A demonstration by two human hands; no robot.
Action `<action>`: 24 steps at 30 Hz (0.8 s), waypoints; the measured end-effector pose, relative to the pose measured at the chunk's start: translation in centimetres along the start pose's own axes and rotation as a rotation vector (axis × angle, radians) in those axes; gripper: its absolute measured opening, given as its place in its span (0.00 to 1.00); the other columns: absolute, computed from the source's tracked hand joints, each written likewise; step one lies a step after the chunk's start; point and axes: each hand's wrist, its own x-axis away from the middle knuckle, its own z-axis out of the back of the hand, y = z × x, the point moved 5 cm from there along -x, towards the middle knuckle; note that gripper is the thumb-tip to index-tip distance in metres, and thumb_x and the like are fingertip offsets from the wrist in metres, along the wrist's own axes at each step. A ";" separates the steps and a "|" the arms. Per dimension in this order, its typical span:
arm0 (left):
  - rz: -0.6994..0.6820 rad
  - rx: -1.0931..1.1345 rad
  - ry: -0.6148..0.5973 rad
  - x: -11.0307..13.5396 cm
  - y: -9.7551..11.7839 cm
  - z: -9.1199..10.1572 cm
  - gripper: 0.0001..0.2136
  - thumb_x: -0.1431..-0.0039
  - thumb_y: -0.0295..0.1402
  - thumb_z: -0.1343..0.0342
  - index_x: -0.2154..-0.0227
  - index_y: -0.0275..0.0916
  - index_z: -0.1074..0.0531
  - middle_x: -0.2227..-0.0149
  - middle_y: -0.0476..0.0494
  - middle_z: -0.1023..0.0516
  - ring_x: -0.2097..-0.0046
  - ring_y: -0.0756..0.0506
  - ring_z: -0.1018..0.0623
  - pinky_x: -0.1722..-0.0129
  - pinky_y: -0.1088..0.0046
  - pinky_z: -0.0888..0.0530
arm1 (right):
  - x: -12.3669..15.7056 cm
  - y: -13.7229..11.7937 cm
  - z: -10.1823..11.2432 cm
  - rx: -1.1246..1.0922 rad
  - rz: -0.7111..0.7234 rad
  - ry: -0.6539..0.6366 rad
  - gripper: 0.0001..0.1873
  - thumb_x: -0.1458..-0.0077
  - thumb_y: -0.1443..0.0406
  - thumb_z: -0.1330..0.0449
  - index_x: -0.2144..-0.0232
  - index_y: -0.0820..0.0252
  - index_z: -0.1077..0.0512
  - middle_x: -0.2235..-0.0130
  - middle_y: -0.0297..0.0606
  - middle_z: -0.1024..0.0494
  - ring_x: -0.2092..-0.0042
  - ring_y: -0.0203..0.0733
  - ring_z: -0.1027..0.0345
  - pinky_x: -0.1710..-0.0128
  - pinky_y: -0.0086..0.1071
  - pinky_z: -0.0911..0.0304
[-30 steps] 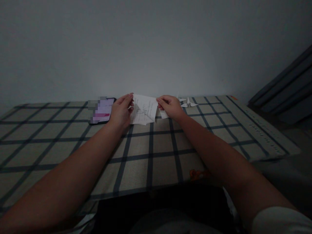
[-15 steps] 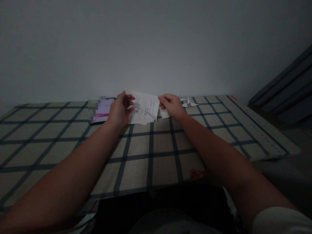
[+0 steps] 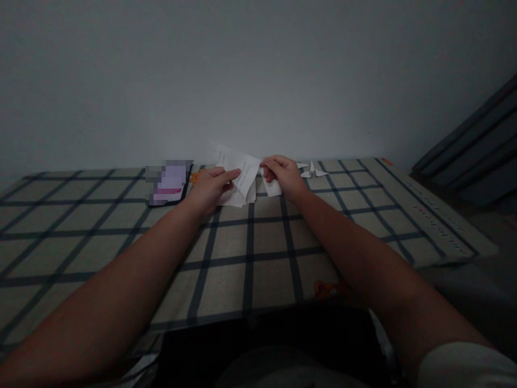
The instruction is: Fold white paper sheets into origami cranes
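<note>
A white sheet of printed paper (image 3: pixel 247 171) is held up at a tilt above the table. My right hand (image 3: pixel 280 175) pinches its right corner between thumb and fingers. My left hand (image 3: pixel 214 186) has its thumb over the sheet's lower left part, with the fingers curled behind and partly hidden. Beneath it lie more white papers (image 3: pixel 236 199), close by my left hand. Another white piece of paper (image 3: pixel 273 187) rests on the table just under my right hand.
A folded paper crane (image 3: pixel 313 171) sits right of my right hand. At the left lies a tablet or phone (image 3: pixel 169 186), its screen lit and partly blurred out. A checked cloth (image 3: pixel 266 237) covers the table, which backs onto a grey wall (image 3: pixel 258 81).
My left hand has closed onto the paper, moving slightly right and down. The sheet has lifted and tilted, uncovering papers below. My right hand keeps its pinch, nearly still.
</note>
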 end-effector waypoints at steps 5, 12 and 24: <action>0.057 0.011 -0.056 -0.1 -0.2 -0.1 0.14 0.58 0.38 0.30 0.75 0.35 0.27 0.72 0.45 0.21 0.72 0.49 0.24 0.70 0.74 0.29 | -0.3 0.9 0.3 -0.045 -0.116 -0.013 0.24 0.38 0.46 0.44 0.72 0.60 0.30 0.78 0.30 0.30 0.78 0.29 0.39 0.76 0.24 0.41; 0.114 0.014 -0.151 0.2 -0.7 -0.6 0.12 0.58 0.35 0.29 0.72 0.34 0.23 0.70 0.43 0.18 0.71 0.47 0.21 0.70 0.73 0.26 | 1.0 -0.2 -1.9 0.113 -0.186 -0.312 0.25 0.37 0.50 0.42 0.79 0.62 0.34 0.82 0.28 0.36 0.80 0.28 0.44 0.79 0.23 0.48; 0.172 0.023 -0.155 0.4 -0.7 -0.9 0.13 0.56 0.39 0.30 0.72 0.35 0.22 0.71 0.45 0.20 0.74 0.50 0.24 0.77 0.77 0.31 | 1.3 -0.9 -1.7 0.258 -0.182 -0.351 0.22 0.35 0.62 0.43 0.82 0.62 0.37 0.83 0.26 0.40 0.81 0.26 0.49 0.80 0.24 0.53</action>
